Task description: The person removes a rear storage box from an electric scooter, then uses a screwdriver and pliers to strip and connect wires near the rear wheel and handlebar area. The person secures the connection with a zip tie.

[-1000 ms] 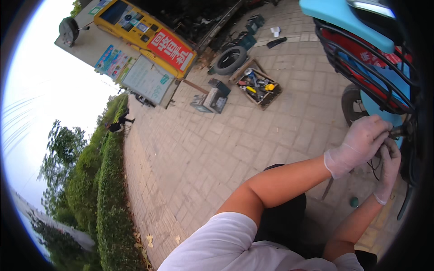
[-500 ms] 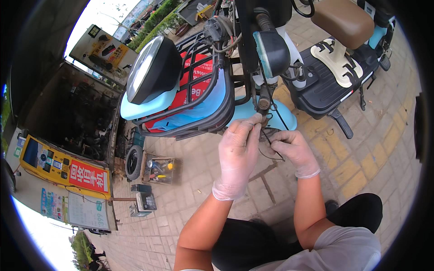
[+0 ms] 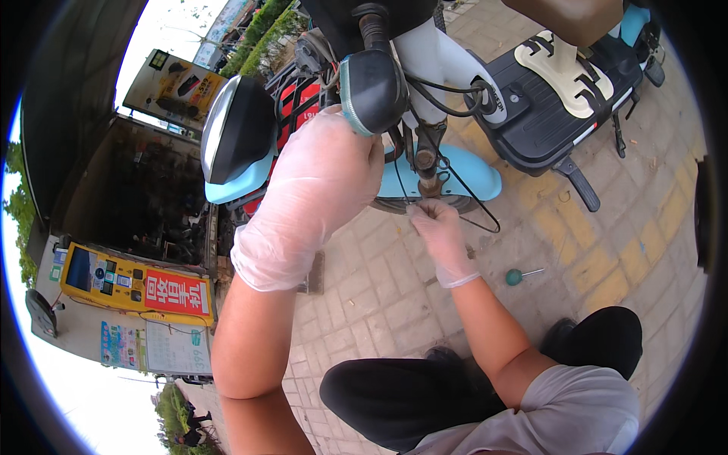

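Note:
A light blue electric scooter stands in front of me on the paving, its blue front fender (image 3: 474,173) low at the middle. My left hand (image 3: 318,189), in a thin clear glove, is raised against the steering column just under a dark round lamp with a teal rim (image 3: 370,89). Its fingertips curl out of sight behind that lamp. My right hand (image 3: 438,231), also gloved, pinches a thin black cable (image 3: 464,189) that runs down beside the front fork (image 3: 425,155) to the wheel.
A green-handled screwdriver (image 3: 517,276) lies on the paving right of my right forearm. The scooter's black footboard (image 3: 546,114) reaches to the upper right. A red basket (image 3: 297,106) and a blue-and-black front cowl (image 3: 239,129) sit upper left. A yellow kiosk (image 3: 114,277) stands far left.
My view has swung round and come closer to the scooter's front. The left hand has risen to the steering column under the lamp; the right hand stays low at the cable by the fork.

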A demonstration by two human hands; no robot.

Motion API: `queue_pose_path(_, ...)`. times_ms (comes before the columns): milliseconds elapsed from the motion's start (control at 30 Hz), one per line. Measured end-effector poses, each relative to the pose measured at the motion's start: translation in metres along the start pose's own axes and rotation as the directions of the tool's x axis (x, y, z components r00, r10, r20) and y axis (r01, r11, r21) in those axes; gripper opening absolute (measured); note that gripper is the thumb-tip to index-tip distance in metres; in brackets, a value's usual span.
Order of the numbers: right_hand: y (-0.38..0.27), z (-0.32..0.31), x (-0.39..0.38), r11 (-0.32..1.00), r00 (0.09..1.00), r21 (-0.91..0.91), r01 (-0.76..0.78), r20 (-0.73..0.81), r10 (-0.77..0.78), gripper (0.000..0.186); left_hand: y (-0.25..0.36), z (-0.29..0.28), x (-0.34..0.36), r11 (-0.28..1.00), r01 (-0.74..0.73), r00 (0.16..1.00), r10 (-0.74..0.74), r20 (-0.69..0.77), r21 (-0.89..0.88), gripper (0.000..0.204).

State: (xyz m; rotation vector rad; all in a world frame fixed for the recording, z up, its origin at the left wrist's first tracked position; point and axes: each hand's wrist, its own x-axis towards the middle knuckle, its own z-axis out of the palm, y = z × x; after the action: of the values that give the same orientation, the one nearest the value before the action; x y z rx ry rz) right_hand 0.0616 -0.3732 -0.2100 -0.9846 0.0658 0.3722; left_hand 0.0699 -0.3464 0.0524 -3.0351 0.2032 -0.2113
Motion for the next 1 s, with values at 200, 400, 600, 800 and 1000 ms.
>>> queue_pose_path(200, -0.001, 0.01, 0.014, 0.997, 0.999, -0.075, 0.014, -0.043, -0.017, 0.022, -0.012, -0.013, 0.015, 0.865, -0.191, 0.971, 0.237, -0.042, 0.463, 0.019)
queue_pose_path(400, -0.014, 0.03, 0.02, 0.995, 0.998, 0.086, 0.044, -0.05, -0.039, 0.021, -0.031, -0.014, 0.016, 0.826, -0.318, 0.946, 0.306, 0.102, 0.466, 0.034)
queue_pose_path(600, -0.025, 0.055, 0.019, 0.981, 0.982, 0.113, 0.159, -0.117, -0.146, 0.023, -0.025, -0.009, 0.026, 0.875, -0.258, 0.964, 0.206, 0.169, 0.41, 0.036)
queue_pose_path(800, -0.02, 0.072, 0.026, 0.904, 0.868, -0.073, 0.421, -0.255, -0.425, 0.02, -0.026, -0.007, 0.028, 0.885, -0.294, 0.956, 0.268, 0.122, 0.362, 0.028)
queue_pose_path(1000, -0.009, 0.083, 0.041, 0.876, 0.824, -0.104, 0.471, -0.302, -0.479, 0.018, -0.018, -0.015, 0.036, 0.896, -0.328, 0.941, 0.281, 0.189, 0.299, 0.021)
